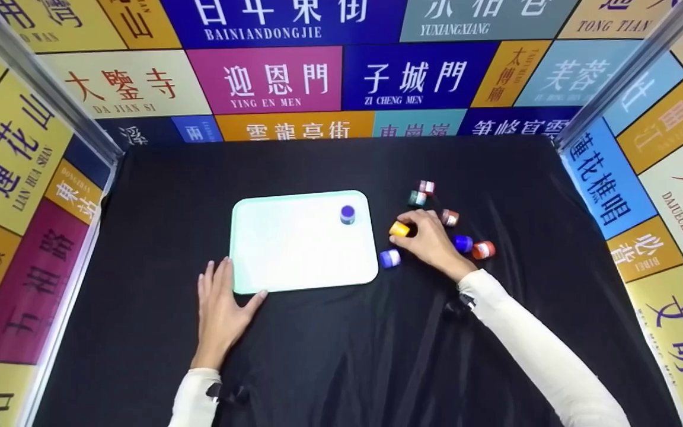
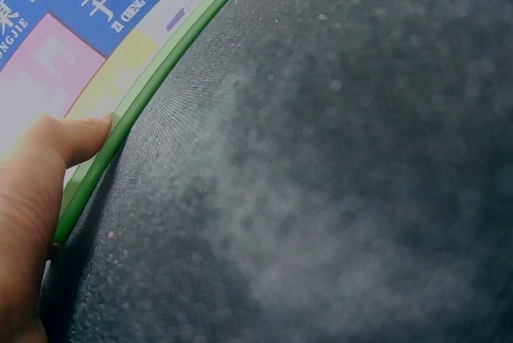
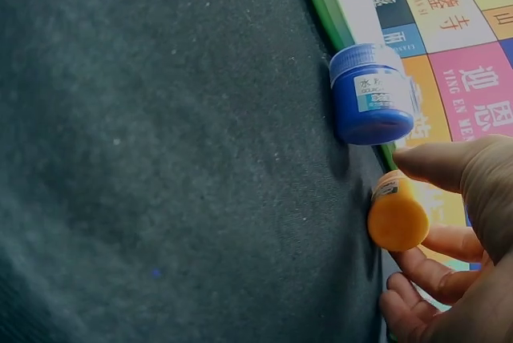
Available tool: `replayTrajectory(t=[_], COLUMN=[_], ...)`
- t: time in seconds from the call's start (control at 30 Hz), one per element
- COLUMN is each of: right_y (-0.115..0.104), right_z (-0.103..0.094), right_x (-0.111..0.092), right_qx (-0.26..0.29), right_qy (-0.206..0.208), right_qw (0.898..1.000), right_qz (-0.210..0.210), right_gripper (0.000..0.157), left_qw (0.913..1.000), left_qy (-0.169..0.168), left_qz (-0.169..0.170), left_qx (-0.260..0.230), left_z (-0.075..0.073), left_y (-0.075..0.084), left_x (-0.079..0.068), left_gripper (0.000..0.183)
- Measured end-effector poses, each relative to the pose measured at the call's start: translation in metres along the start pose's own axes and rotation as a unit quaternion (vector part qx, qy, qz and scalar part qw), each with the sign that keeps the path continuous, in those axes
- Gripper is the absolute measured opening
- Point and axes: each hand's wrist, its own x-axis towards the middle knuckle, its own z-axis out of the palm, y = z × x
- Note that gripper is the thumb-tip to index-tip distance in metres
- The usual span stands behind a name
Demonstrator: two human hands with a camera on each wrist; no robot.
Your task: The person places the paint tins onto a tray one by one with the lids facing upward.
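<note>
A white tray with a pale green rim (image 1: 303, 289) lies on the black cloth, and a purple-topped paint jar (image 1: 347, 214) stands in its far right part. My left hand (image 1: 221, 311) rests at the tray's near left corner, its fingers straight along the left side and its thumb against the front rim. To the right of the tray, my right hand (image 1: 427, 237) pinches a yellow paint jar (image 3: 398, 215) between thumb and fingers, the jar tilted. Close to it, a blue-violet paint jar (image 1: 390, 258) lies beside the tray's right edge; its label shows in the right wrist view.
Behind my right hand are a small red jar (image 1: 427, 187), a dark green jar (image 1: 417, 198) and a brown-red jar (image 1: 450, 217). By the right wrist lie a blue jar (image 1: 463, 243) and a red-orange jar (image 1: 484, 249). Printed panels (image 1: 282, 77) wall in the table.
</note>
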Motion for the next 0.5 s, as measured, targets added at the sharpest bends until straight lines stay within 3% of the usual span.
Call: replayTrajectory(t=[0.5], right_y=[0.0036], right_z=[0.0052], right_x=[0.0005], right_qx=[-0.034], right_qy=[0.002], right_qw=[0.999], right_qz=[0.027], right_gripper=[0.040], left_qw=[1.0000], left_qy=[0.001], left_qz=[-0.003], left_qx=[-0.003], left_z=[0.0000], left_y=[0.0017], left_x=[0.0012], left_gripper=[0.104])
